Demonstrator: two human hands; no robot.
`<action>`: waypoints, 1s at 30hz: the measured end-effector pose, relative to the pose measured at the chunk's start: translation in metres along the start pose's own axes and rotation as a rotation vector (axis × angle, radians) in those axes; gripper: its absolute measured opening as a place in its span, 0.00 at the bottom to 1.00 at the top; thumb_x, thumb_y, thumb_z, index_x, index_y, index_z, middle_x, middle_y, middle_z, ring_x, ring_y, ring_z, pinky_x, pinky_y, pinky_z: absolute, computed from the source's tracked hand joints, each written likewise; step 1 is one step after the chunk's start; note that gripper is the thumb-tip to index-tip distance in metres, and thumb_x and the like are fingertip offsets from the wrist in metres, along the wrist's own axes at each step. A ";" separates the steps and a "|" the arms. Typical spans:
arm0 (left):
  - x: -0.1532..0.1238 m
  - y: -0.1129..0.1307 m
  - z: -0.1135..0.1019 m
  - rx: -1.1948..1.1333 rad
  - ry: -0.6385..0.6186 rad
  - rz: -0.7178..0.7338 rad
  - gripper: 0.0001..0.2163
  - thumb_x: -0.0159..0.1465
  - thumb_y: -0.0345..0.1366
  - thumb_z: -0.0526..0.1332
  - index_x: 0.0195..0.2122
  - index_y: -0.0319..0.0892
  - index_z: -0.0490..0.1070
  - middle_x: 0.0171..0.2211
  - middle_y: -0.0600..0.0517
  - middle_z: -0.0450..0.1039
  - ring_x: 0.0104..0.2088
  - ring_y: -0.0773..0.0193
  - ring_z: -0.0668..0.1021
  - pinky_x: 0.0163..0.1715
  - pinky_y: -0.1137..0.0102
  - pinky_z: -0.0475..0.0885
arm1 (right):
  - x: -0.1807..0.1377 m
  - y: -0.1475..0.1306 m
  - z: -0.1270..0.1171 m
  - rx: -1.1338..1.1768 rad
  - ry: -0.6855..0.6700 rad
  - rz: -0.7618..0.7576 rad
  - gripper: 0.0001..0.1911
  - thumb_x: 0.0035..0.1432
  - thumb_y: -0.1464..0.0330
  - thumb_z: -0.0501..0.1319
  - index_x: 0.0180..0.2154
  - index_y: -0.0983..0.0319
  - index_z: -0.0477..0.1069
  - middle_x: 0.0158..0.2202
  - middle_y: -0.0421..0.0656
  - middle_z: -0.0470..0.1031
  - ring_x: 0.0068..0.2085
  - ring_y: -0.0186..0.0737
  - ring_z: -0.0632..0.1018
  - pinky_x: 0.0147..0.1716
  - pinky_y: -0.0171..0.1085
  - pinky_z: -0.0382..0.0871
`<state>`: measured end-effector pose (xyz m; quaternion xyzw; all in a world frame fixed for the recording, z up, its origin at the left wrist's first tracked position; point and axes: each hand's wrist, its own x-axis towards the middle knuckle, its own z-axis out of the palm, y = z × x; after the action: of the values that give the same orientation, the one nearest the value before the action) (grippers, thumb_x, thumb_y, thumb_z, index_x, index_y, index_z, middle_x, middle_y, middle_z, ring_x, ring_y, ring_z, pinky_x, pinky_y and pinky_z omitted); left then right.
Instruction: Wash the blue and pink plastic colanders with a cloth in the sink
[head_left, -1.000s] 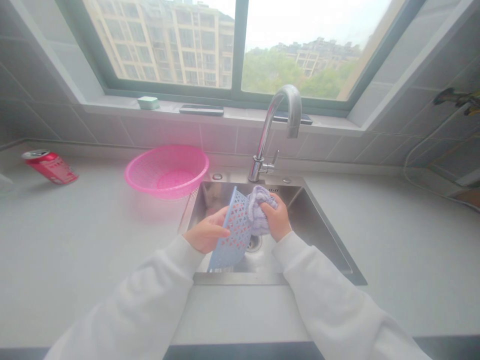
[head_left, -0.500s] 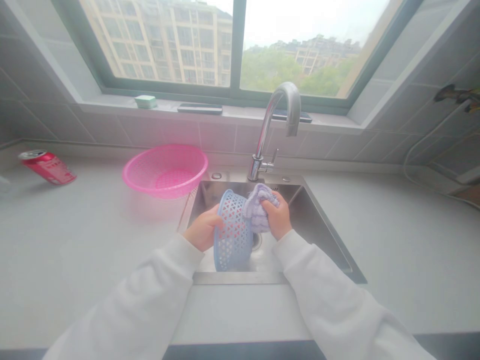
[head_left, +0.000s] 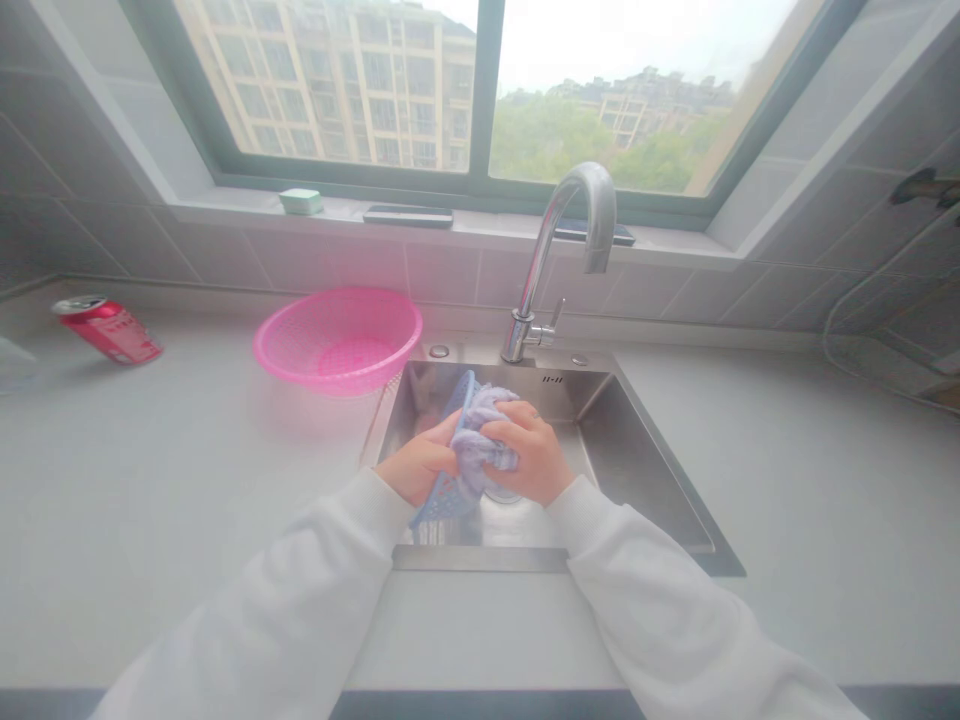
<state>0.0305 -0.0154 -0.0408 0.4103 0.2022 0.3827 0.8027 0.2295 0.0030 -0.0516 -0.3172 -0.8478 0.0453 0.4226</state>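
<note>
The blue basket is tilting on edge over the sink, the left hand clasping its rim, the right hand closed around a lilac cloth pressed inside it.

No legible text; print on the red can and marks on the sink too blurred.

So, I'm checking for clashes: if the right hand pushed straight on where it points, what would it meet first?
The right hand grips a lilac cloth pressed against the blue basket; that basket comes first, then probably the left hand holding it.
</note>
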 end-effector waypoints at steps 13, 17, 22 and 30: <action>0.000 0.002 0.003 0.000 -0.049 0.041 0.41 0.45 0.18 0.62 0.62 0.52 0.70 0.51 0.50 0.78 0.47 0.56 0.80 0.43 0.67 0.73 | 0.002 -0.004 -0.006 -0.009 0.049 -0.086 0.12 0.47 0.66 0.68 0.38 0.55 0.76 0.42 0.44 0.77 0.45 0.47 0.76 0.47 0.45 0.74; -0.001 0.006 0.004 0.005 -0.072 0.039 0.41 0.45 0.19 0.61 0.62 0.53 0.70 0.55 0.50 0.77 0.49 0.54 0.79 0.41 0.68 0.73 | 0.002 -0.013 -0.002 -0.064 0.005 -0.200 0.11 0.47 0.64 0.69 0.36 0.53 0.77 0.41 0.42 0.78 0.42 0.45 0.76 0.42 0.41 0.74; -0.002 0.005 0.000 0.103 -0.080 -0.048 0.42 0.43 0.19 0.63 0.63 0.51 0.70 0.52 0.50 0.78 0.48 0.56 0.79 0.45 0.68 0.70 | 0.004 0.010 -0.010 -0.034 0.146 0.120 0.13 0.48 0.67 0.65 0.40 0.56 0.76 0.46 0.46 0.78 0.49 0.49 0.77 0.51 0.47 0.72; -0.003 0.003 0.000 0.070 -0.132 -0.077 0.42 0.45 0.20 0.64 0.64 0.52 0.68 0.55 0.48 0.76 0.52 0.53 0.78 0.49 0.63 0.70 | 0.002 0.010 -0.014 -0.018 0.117 0.285 0.14 0.48 0.66 0.64 0.40 0.55 0.76 0.45 0.46 0.77 0.49 0.51 0.77 0.53 0.51 0.71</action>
<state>0.0272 -0.0166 -0.0386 0.4543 0.1776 0.3165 0.8135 0.2440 0.0099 -0.0448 -0.4402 -0.7684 0.0783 0.4578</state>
